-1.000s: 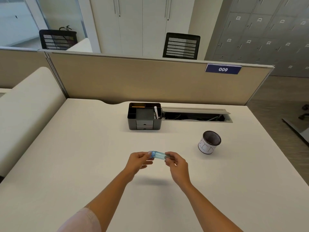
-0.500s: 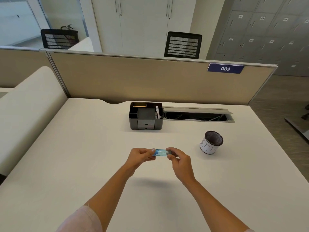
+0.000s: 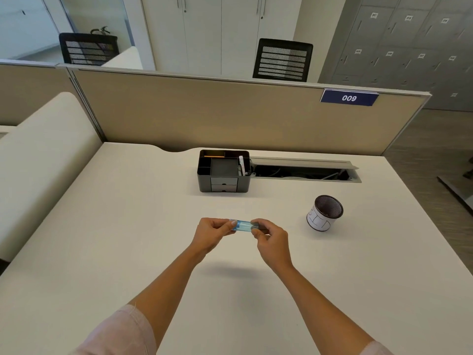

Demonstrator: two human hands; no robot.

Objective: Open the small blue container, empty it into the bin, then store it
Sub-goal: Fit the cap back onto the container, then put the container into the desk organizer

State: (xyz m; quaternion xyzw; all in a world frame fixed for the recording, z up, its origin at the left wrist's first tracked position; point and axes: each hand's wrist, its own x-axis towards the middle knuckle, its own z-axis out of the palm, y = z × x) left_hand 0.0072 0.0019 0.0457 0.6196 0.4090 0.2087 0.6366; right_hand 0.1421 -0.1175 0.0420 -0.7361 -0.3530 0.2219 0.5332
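Over the last second little has changed: the left hand [image 3: 212,233] and right hand [image 3: 271,239] still pinch opposite ends of the blue container [image 3: 243,225] above the bench [image 3: 128,226], apparently still shut, with the bin [image 3: 324,213] well apart to the right.

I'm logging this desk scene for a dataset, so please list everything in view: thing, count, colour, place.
small blue container: 1, translucent blue, held above the desk between both hands
bin: 1, dark mesh with a white paper wrap, right of the hands
desk organiser: 1, black, back centre of the desk
desk: 1, cream
cable tray: 1, grey, lid open, right of the organiser
partition: 1, beige, behind the desk
number plate: 1, dark blue, on the partition
office chairs: 2, black, beyond the partition
left hand: 1, on the container's left end
right hand: 1, on its right end
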